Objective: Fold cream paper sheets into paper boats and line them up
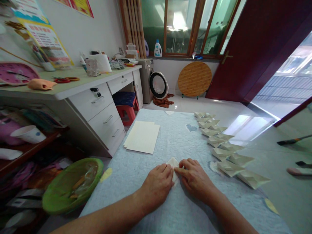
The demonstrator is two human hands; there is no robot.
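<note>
A small folded piece of cream paper (173,161) lies on the light blue quilted cloth (180,139), its pointed top showing between my hands. My left hand (157,182) presses on its left side with the fingers held close together. On the right side, my right hand (196,178) grips the paper's edge with bent fingers, the index finger reaching to its middle. Both hands hide much of the paper. Several folded paper boats (253,178) stand in rows along the cloth's right side. A stack of flat paper sheets (143,137) rests at the upper left.
To the left are a white desk (91,104) with drawers and a green basket (52,191) on the floor. Beyond the cloth stand a red stool (128,114), a washing machine (145,78) with its door ajar, and a round wooden tabletop (195,79) leaning on the wall.
</note>
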